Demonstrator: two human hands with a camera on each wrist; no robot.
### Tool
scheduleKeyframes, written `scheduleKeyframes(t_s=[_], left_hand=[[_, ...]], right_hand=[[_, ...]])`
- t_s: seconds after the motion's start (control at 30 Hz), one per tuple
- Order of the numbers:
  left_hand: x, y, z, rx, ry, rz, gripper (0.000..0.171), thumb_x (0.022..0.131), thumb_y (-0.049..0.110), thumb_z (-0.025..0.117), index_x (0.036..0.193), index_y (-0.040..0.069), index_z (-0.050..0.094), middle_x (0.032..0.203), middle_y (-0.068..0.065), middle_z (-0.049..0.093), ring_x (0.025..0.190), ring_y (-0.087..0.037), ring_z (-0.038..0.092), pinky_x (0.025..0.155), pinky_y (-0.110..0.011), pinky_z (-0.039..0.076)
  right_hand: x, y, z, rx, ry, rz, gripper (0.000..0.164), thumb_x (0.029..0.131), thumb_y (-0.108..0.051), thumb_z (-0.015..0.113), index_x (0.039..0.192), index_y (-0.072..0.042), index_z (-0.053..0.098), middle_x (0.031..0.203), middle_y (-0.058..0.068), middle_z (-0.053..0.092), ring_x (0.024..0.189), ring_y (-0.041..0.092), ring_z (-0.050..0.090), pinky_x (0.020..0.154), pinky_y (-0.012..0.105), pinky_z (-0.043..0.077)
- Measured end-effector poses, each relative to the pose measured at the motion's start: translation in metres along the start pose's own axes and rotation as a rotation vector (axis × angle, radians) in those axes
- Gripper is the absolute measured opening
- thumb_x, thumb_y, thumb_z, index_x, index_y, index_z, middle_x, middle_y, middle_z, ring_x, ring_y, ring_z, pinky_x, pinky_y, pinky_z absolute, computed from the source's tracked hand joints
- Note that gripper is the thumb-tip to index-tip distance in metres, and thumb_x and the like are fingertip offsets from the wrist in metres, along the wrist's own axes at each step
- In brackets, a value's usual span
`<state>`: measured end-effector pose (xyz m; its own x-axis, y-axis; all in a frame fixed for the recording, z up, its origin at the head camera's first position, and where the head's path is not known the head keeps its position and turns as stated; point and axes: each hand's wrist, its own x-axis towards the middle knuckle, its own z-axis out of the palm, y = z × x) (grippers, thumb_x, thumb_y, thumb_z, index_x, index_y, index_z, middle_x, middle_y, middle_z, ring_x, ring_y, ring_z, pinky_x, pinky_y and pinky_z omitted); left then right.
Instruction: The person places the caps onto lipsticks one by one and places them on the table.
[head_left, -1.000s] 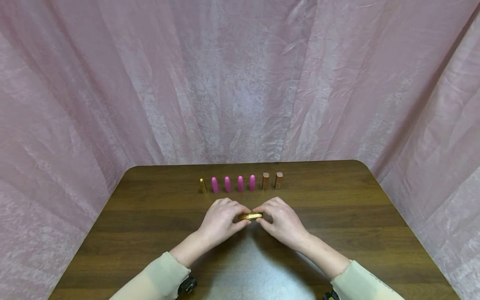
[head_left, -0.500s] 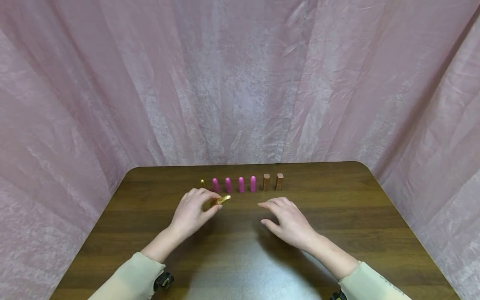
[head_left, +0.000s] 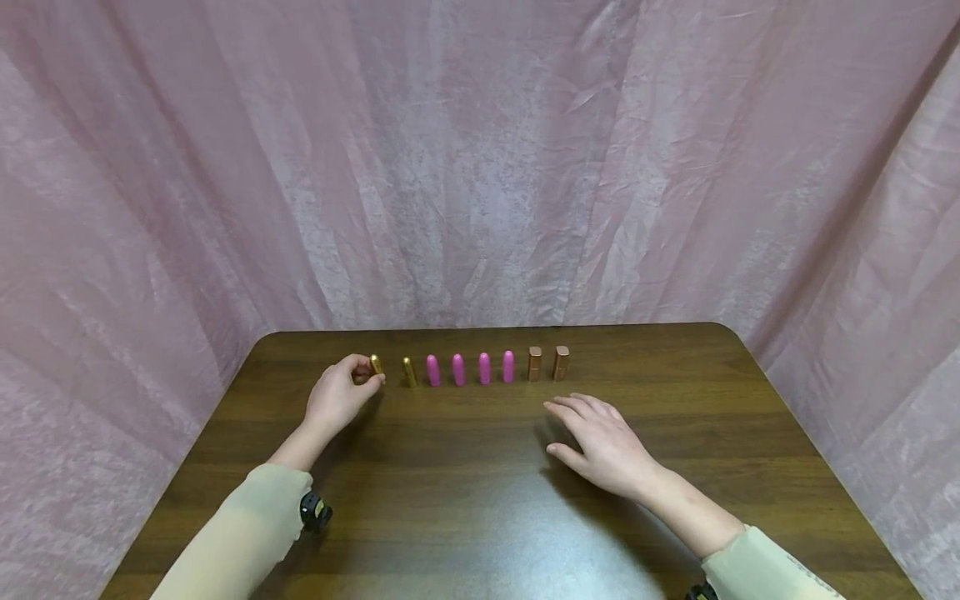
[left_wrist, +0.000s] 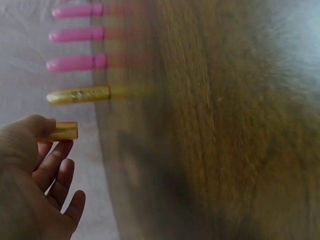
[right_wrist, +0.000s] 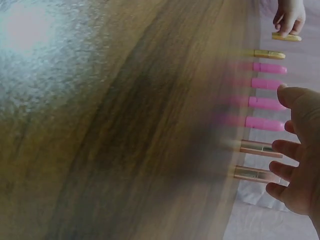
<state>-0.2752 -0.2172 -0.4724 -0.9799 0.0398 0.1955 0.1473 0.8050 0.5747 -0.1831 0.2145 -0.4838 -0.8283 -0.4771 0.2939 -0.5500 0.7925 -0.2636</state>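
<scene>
My left hand (head_left: 336, 400) pinches a gold, round-tipped lipstick tube (head_left: 377, 365) upright between thumb and fingers, at the left end of a row. In the left wrist view, the lower end of this gold tube (left_wrist: 66, 131) shows past the fingers, and the rest is hidden by the hand. Beside it stands a second gold lipstick tube (head_left: 409, 373), apart from the hand. My right hand (head_left: 603, 450) is over the table with fingers spread loosely and nothing in it, nearer to me than the row's right end.
Several pink round-tipped tubes (head_left: 458, 370) stand upright in the row's middle. Two copper-coloured square tubes (head_left: 534, 365) stand at its right end. The row is near the far edge of a brown wooden table (head_left: 450, 483). Pink curtains (head_left: 480, 167) hang behind and at the sides.
Both hands gripped the gold tube at first. The right hand let go and drew slightly right; the left hand carried the tube left and turned it upright beside the other gold one.
</scene>
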Motion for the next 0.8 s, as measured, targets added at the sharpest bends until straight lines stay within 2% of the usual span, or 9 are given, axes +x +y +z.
scheduleKeyframes(t_s=[0.23,0.53,0.67,0.8], left_hand=[[0.01,-0.014,0.01,0.016,-0.072,-0.083,0.036,0.1,0.03,0.068,0.126,0.006,0.065,0.118,-0.012,0.07,0.108,-0.031,0.066,0.091,-0.051,0.05],[0.005,-0.026,0.022,-0.005,-0.075,-0.099,0.037,0.1,0.027,0.067,0.129,0.004,0.063,0.122,-0.015,0.07,0.11,-0.032,0.065,0.093,-0.052,0.049],[0.002,-0.029,0.023,-0.008,-0.075,-0.089,0.057,0.098,0.029,0.07,0.144,0.001,0.051,0.134,-0.019,0.063,0.119,-0.037,0.06,0.098,-0.056,0.046],[-0.004,-0.036,0.018,0.01,-0.095,-0.092,0.081,0.097,0.038,0.07,0.158,0.001,0.032,0.149,-0.024,0.048,0.132,-0.047,0.046,0.104,-0.064,0.039]], right_hand=[[-0.004,0.001,0.001,0.003,-0.026,0.016,0.062,0.096,-0.043,0.071,0.147,-0.012,0.055,0.147,0.009,0.055,0.14,0.039,0.043,0.113,0.061,0.031],[-0.006,0.001,0.0,-0.009,-0.021,0.004,0.063,0.094,-0.041,0.074,0.146,-0.011,0.056,0.144,0.01,0.057,0.14,0.039,0.043,0.113,0.061,0.032],[-0.006,0.002,0.002,-0.006,-0.014,0.001,0.062,0.093,-0.039,0.075,0.145,-0.011,0.057,0.143,0.01,0.058,0.139,0.039,0.044,0.113,0.062,0.032],[-0.008,0.008,0.001,-0.013,-0.009,0.01,0.061,0.093,-0.039,0.075,0.145,-0.01,0.057,0.144,0.011,0.058,0.138,0.041,0.045,0.112,0.063,0.033]])
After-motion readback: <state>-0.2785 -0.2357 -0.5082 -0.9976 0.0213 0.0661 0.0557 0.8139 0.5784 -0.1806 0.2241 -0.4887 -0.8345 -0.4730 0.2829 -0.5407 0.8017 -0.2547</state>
